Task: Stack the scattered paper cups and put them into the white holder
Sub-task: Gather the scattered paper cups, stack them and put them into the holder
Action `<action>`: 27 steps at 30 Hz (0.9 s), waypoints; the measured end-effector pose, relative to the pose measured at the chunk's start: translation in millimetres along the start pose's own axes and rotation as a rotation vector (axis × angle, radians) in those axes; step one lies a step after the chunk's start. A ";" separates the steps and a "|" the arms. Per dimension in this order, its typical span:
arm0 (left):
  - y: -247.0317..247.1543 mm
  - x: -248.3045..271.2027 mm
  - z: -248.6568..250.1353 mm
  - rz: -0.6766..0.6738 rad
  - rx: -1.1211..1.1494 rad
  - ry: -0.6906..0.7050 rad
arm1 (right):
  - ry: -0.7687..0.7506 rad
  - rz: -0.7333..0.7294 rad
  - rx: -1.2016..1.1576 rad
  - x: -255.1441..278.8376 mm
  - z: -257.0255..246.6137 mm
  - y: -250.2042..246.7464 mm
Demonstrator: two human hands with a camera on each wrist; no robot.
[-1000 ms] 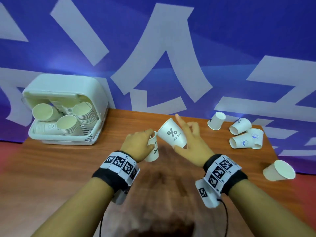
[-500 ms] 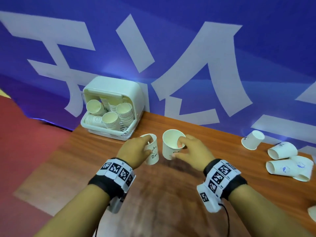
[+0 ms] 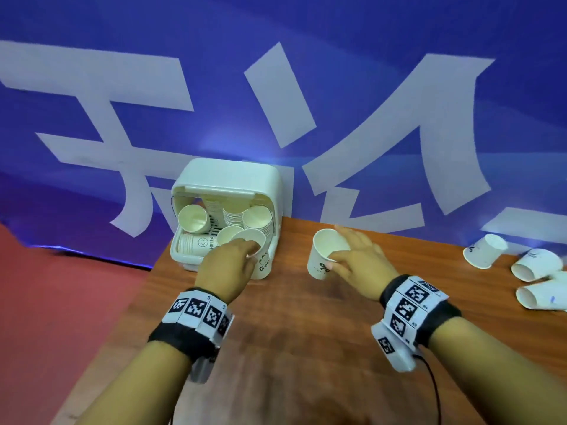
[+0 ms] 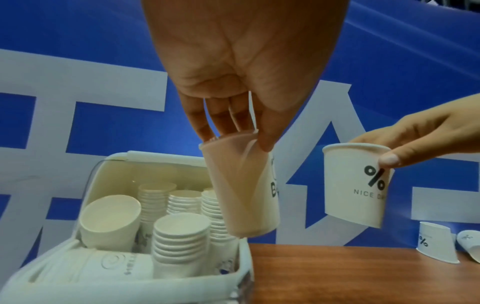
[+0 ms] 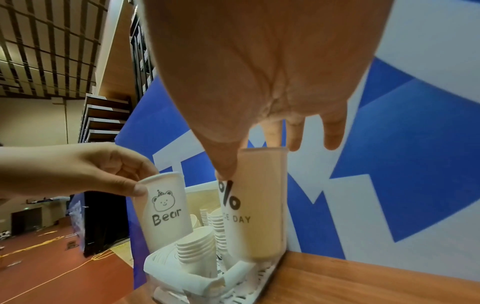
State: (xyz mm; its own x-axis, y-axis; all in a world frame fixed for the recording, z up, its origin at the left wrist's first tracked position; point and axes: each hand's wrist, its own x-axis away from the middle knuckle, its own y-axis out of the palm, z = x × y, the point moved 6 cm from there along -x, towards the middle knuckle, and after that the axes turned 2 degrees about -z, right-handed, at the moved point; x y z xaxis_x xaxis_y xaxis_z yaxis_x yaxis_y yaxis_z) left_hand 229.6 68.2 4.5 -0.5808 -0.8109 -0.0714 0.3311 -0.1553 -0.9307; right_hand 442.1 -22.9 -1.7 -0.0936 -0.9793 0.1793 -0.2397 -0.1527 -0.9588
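The white holder (image 3: pixel 227 176) stands open at the table's back left corner, with stacks of paper cups (image 3: pixel 256 219) inside. My left hand (image 3: pixel 250 251) pinches the rim of an upright "Bear" cup (image 3: pixel 262 266), fingers inside and thumb outside, at the holder's front right corner. In the left wrist view this cup (image 4: pixel 244 191) hangs above the stacks in the holder (image 4: pixel 116 164). My right hand (image 3: pixel 340 250) pinches the rim of a "%" cup (image 3: pixel 320 262), held upright above the table to the right of the holder. The two cups are apart.
Three loose cups (image 3: pixel 484 251) (image 3: pixel 537 265) (image 3: pixel 540 297) lie on their sides at the table's far right. The wooden table (image 3: pixel 291 348) ends just left of the holder, with red floor (image 3: pixel 61 302) below. A blue banner (image 3: pixel 368 87) rises behind the table.
Both hands have carried their cups left, toward the holder. The "%" cup turned from tilted to upright. The left cup now reaches the holder's front right corner.
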 end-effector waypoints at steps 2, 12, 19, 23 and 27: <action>-14.7 -7.4 -24.2 0.028 0.015 0.028 | 0.000 0.056 -0.007 -16.5 -23.3 -1.3; -30.9 -50.9 -88.5 0.034 -0.113 0.135 | 0.060 0.159 -0.042 -54.4 -81.0 1.9; -9.0 -77.2 -90.7 -0.044 -0.170 0.200 | 0.056 0.152 -0.023 -72.8 -77.0 -2.5; 1.8 -89.8 -89.3 -0.051 -0.198 0.247 | 0.040 0.175 -0.054 -85.3 -76.1 -8.3; 11.0 -97.8 -91.4 -0.088 -0.193 0.228 | 0.032 0.170 -0.076 -91.8 -72.7 -6.6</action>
State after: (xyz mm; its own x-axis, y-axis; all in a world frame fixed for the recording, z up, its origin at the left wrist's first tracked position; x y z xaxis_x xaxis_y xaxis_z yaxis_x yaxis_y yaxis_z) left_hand 222.1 197.4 -31.6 -0.7603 -0.6479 -0.0458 0.1375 -0.0916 -0.9863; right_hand 382.1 77.6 4.2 -0.1696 -0.9852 0.0248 -0.2902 0.0259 -0.9566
